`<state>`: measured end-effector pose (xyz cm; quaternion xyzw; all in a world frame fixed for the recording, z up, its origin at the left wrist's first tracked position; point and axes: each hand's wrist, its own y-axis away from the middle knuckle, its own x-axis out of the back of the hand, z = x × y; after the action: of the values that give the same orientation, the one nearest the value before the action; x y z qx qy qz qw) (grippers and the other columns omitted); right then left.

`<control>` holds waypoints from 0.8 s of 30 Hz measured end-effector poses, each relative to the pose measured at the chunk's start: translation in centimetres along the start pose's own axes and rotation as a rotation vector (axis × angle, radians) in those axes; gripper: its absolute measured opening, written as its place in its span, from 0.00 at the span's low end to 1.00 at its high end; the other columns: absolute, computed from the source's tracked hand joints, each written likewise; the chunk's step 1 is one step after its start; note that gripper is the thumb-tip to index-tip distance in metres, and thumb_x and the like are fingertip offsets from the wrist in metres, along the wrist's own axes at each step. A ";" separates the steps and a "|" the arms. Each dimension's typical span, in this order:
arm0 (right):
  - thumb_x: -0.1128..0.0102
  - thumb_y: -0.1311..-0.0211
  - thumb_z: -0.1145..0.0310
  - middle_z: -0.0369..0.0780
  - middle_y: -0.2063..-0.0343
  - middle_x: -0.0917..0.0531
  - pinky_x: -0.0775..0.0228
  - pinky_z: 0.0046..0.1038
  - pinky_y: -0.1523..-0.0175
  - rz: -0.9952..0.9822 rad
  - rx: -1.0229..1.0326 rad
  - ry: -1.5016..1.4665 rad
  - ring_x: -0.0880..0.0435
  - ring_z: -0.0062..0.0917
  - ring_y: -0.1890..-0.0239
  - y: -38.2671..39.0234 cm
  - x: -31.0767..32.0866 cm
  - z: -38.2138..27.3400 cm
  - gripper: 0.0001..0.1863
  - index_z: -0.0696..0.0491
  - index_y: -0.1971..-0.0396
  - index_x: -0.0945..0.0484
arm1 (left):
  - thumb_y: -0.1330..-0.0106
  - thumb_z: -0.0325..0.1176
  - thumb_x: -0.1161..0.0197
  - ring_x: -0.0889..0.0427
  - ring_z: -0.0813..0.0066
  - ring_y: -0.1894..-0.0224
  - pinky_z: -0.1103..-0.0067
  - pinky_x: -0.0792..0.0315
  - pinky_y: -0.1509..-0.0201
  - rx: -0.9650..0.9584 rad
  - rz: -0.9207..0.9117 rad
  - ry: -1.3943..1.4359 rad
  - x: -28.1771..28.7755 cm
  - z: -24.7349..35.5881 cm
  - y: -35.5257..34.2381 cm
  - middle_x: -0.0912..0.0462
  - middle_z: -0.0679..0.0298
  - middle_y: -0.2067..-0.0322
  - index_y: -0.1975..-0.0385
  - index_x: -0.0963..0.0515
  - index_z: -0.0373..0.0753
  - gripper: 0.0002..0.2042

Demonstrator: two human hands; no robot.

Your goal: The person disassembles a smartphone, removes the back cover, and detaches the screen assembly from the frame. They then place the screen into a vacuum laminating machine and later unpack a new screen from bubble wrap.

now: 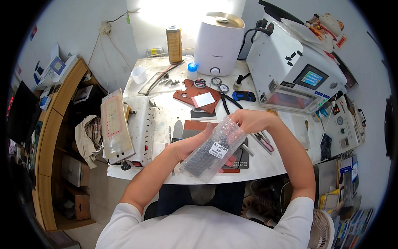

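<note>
A clear bubble-wrap pouch (199,162) with a white printed label hangs tilted over the front edge of the worktable. Something dark and flat shows through it; I cannot make out what. My left hand (191,146) is closed around the pouch from beneath, with fingertips showing past its right side. At the pouch's upper end is my right hand (250,120), bent down with its fingers closed at the mouth; the plastic partly hides them. Under the hands lie reddish-brown pads (192,125) and a dark flat plate (241,159).
Pliers (225,103), a blue-black utility knife (243,96) and a brown board (190,94) lie beyond my hands. A white humidifier (218,47) and spray can (174,45) stand at the back. A white machine with a screen (290,70) is right; a perforated white box (140,133) is left.
</note>
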<state>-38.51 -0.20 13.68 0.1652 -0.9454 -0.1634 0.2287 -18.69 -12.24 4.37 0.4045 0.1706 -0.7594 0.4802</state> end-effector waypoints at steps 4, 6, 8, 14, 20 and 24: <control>0.28 0.45 0.66 0.39 0.57 0.15 0.27 0.27 0.47 0.021 -0.028 -0.043 0.18 0.21 0.55 -0.1 0.1 0.6 0.16 0.58 0.58 0.14 | 0.46 0.79 0.57 0.26 0.45 0.38 0.49 0.33 0.35 0.002 -0.008 0.007 -0.3 0.3 0.2 0.32 0.35 0.39 0.30 0.44 0.35 0.55; 0.27 0.45 0.66 0.38 0.58 0.15 0.28 0.27 0.46 0.052 0.017 -0.054 0.19 0.21 0.54 0.1 0.4 1.0 0.16 0.58 0.58 0.14 | 0.46 0.79 0.57 0.26 0.45 0.38 0.49 0.33 0.35 0.001 -0.005 0.022 -0.6 0.4 0.3 0.32 0.35 0.39 0.30 0.44 0.34 0.55; 0.27 0.45 0.65 0.38 0.58 0.15 0.28 0.27 0.46 0.073 0.057 -0.073 0.19 0.22 0.55 0.3 0.3 0.8 0.16 0.58 0.59 0.14 | 0.46 0.79 0.56 0.27 0.44 0.38 0.49 0.33 0.35 0.003 -0.001 0.034 -0.9 0.4 0.4 0.31 0.35 0.39 0.29 0.44 0.34 0.55; 0.28 0.44 0.64 0.38 0.57 0.15 0.28 0.27 0.47 0.055 0.049 -0.043 0.19 0.21 0.55 0.8 0.2 0.6 0.17 0.57 0.57 0.14 | 0.41 0.75 0.56 0.24 0.51 0.39 0.53 0.27 0.38 -0.033 -0.075 0.115 -0.7 0.0 0.6 0.30 0.41 0.39 0.29 0.44 0.36 0.51; 0.26 0.45 0.61 0.37 0.53 0.17 0.29 0.27 0.46 0.090 0.034 -0.064 0.21 0.22 0.52 1.4 0.2 0.7 0.18 0.56 0.57 0.14 | 0.43 0.73 0.48 0.29 0.45 0.36 0.49 0.31 0.36 -0.036 -0.086 0.074 0.1 -0.2 0.5 0.33 0.38 0.38 0.30 0.44 0.33 0.52; 0.26 0.45 0.62 0.37 0.53 0.17 0.29 0.27 0.48 0.096 0.041 -0.061 0.20 0.22 0.54 1.3 0.1 1.2 0.18 0.56 0.58 0.14 | 0.43 0.73 0.48 0.29 0.46 0.36 0.48 0.31 0.36 -0.025 -0.067 0.069 0.1 -0.2 0.5 0.33 0.39 0.38 0.30 0.44 0.33 0.51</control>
<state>-39.50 1.24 13.21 0.1192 -0.9618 -0.1379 0.2042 -18.19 -12.44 4.26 0.4185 0.2097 -0.7585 0.4534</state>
